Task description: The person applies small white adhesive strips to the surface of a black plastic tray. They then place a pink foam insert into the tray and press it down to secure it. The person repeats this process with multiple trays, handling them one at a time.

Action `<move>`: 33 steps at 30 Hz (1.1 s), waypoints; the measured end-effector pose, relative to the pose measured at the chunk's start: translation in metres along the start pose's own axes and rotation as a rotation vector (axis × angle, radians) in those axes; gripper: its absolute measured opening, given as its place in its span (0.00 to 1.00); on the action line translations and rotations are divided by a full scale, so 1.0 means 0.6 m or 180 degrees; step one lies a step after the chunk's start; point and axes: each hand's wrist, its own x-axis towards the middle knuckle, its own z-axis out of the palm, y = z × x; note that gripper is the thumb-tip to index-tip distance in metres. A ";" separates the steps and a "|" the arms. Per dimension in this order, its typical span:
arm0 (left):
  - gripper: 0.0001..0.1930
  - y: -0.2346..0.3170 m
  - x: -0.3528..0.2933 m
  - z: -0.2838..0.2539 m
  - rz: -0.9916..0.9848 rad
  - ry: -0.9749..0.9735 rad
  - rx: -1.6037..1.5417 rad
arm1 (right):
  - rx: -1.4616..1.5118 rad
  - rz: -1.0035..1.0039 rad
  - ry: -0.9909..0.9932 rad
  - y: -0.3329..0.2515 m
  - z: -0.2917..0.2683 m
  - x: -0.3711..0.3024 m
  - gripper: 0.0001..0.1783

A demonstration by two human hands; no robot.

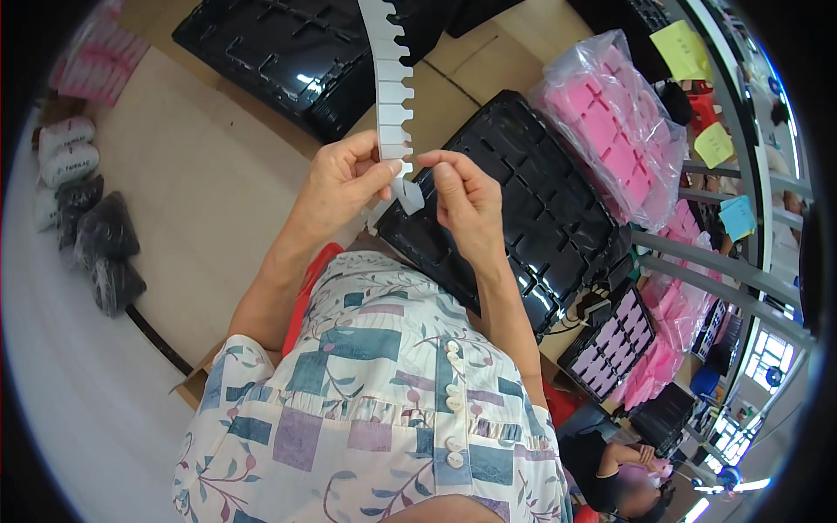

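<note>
A long white strip (392,91) with a row of notches along its right edge runs away from me. My left hand (342,181) pinches it near its lower end, thumb on top. Below the thumb, a short end of the strip curls to the right. Just right of that end is my right hand (471,205), its fingers curled and the thumb against the bent index finger. Whatever those fingers may hold is hidden. Beneath both hands lies a black moulded plastic tray (523,192) with rows of slots.
Another black tray stack (279,61) lies beyond my left hand. Pink trays in clear plastic (602,122) sit at the right, near a metal rack (697,253) with coloured notes. Dark wrapped bundles (106,240) are at far left. Another person (602,466) sits at lower right.
</note>
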 end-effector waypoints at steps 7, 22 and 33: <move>0.11 -0.003 0.006 0.014 0.0195 -0.0059 0.0073 | -0.0177 0.0026 -0.0096 -0.016 0.000 0.014 0.08; 0.07 -0.013 0.036 0.062 0.0117 0.0423 -0.0296 | -0.3003 -0.3241 0.0789 0.015 -0.002 0.008 0.09; 0.12 -0.016 0.024 0.048 0.0083 -0.0143 -0.0222 | -0.0776 -0.0699 0.0237 -0.012 -0.036 -0.003 0.05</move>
